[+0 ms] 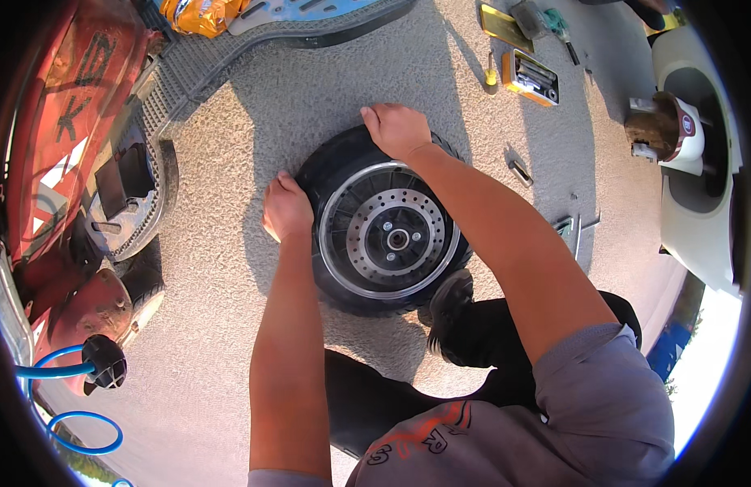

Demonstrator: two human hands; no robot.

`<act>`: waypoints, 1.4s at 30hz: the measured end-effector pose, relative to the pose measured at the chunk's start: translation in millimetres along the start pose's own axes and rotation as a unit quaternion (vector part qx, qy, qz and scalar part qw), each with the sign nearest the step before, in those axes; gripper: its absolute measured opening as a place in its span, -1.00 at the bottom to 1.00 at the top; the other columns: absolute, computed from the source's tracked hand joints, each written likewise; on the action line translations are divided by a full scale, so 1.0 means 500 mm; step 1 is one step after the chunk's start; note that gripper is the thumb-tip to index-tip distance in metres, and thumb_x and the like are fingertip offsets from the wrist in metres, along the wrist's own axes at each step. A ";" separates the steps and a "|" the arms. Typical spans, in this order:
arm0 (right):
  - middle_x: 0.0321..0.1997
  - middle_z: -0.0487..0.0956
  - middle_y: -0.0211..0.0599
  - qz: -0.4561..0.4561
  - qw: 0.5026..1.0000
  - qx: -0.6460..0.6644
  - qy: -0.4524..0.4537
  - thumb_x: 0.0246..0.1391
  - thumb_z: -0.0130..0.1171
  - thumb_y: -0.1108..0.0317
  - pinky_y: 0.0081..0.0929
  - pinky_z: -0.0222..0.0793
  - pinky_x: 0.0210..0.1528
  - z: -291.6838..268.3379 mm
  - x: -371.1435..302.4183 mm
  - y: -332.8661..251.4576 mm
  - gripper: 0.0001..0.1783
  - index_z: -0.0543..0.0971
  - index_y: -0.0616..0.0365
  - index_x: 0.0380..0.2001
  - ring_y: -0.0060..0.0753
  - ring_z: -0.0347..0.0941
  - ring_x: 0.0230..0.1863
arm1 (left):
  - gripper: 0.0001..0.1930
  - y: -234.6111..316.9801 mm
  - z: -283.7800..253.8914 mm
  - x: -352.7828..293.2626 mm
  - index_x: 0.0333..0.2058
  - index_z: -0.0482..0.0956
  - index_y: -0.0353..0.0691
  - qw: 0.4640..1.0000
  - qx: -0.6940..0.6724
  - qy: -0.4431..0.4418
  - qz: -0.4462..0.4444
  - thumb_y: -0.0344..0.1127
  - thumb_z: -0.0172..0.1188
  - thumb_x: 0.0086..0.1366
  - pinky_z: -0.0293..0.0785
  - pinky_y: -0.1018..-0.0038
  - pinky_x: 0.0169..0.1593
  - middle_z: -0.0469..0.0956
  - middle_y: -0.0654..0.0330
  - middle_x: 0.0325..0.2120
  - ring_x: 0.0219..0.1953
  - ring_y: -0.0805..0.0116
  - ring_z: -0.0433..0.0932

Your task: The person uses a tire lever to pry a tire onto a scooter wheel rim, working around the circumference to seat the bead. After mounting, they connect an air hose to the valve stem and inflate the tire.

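Note:
A scooter wheel with a black tyre and a silver-edged rim lies flat on the rough ground before me. Facing up is its drilled brake disc, bolted around a central hub. My left hand is closed over the tyre's left side. At the far edge, my right hand grips the tyre, its forearm crossing above the wheel's right part. The fingertips of both hands are partly hidden. My black shoe is close to the tyre's near right side.
A red vehicle body and blue hose are at left. Beyond the wheel lie an orange bag, a yellow-handled screwdriver and an open box of metal tools. Far right stands a white vehicle part.

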State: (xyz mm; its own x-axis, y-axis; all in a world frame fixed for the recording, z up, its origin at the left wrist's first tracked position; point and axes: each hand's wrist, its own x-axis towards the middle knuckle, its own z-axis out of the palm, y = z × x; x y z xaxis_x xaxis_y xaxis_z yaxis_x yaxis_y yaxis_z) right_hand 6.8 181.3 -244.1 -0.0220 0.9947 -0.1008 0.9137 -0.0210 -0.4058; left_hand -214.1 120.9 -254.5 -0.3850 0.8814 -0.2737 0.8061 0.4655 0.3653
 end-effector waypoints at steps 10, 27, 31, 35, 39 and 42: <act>-0.22 0.63 -0.16 -0.023 0.995 -0.083 -0.042 0.28 -0.10 -0.01 0.01 0.40 -0.12 0.019 0.015 0.022 -0.54 0.62 0.13 -0.33 -0.10 0.55 -0.10 | -0.60 0.092 0.044 0.061 -0.23 0.57 -0.16 0.980 0.117 -0.033 0.156 0.00 -0.16 0.42 0.50 0.03 -0.17 0.58 0.09 -0.20 -0.17 0.01 0.58; 0.35 0.22 -0.07 0.064 0.967 -0.031 -0.243 -0.35 0.59 0.14 0.33 0.11 0.26 -0.101 -0.096 0.063 0.24 0.05 -0.05 0.38 0.12 0.12 0.37 | -0.18 0.075 -0.009 0.040 0.13 0.43 -0.20 0.927 0.014 -0.068 0.368 0.24 0.35 0.00 0.42 0.15 0.12 0.45 -0.03 0.08 0.08 -0.04 0.47; 0.31 0.28 -0.08 0.051 0.983 -0.053 -0.171 -0.29 0.56 0.09 0.33 0.18 0.23 -0.091 -0.124 0.058 0.14 0.13 -0.01 0.34 0.07 0.19 0.35 | -0.03 0.101 -0.042 0.000 0.23 0.20 -0.31 0.918 0.141 -0.120 0.350 0.13 0.43 -0.03 0.40 0.09 0.16 0.35 -0.18 0.14 0.13 -0.13 0.44; 0.21 0.39 -0.09 0.042 0.987 -0.077 -0.138 -0.28 0.56 0.11 0.07 0.35 0.18 -0.072 -0.139 0.054 0.04 0.22 0.03 0.28 0.05 0.30 0.27 | -0.04 0.103 -0.051 -0.039 0.20 0.21 -0.35 0.924 0.183 -0.139 0.304 0.10 0.44 -0.03 0.44 0.12 0.12 0.42 -0.21 0.07 0.10 -0.15 0.47; 0.20 0.41 -0.12 0.044 0.985 -0.063 -0.155 -0.32 0.58 0.13 0.23 0.29 0.15 -0.068 -0.156 0.057 0.04 0.25 0.06 0.25 0.01 0.30 0.27 | -0.08 0.098 -0.053 -0.051 0.16 0.27 -0.33 0.923 0.193 -0.139 0.304 0.11 0.44 -0.05 0.46 0.13 0.10 0.47 -0.22 0.03 0.06 -0.17 0.50; 0.22 0.39 -0.09 0.039 0.984 -0.065 -0.159 -0.30 0.57 0.11 0.22 0.25 0.20 -0.068 -0.153 0.060 0.07 0.21 0.01 0.29 0.04 0.27 0.29 | -0.11 0.097 -0.049 -0.041 0.14 0.29 -0.32 0.926 0.187 -0.156 0.289 0.10 0.45 -0.05 0.45 0.13 0.11 0.46 -0.22 0.03 0.06 -0.16 0.50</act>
State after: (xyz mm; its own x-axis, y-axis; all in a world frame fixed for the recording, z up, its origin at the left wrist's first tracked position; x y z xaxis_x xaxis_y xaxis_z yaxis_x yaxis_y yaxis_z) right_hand 49.6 107.9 -217.7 -0.0562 0.9084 -0.4143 0.9614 -0.0627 -0.2680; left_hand -178.2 127.6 -209.3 0.2603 0.8815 -0.3941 0.9589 -0.1882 0.2123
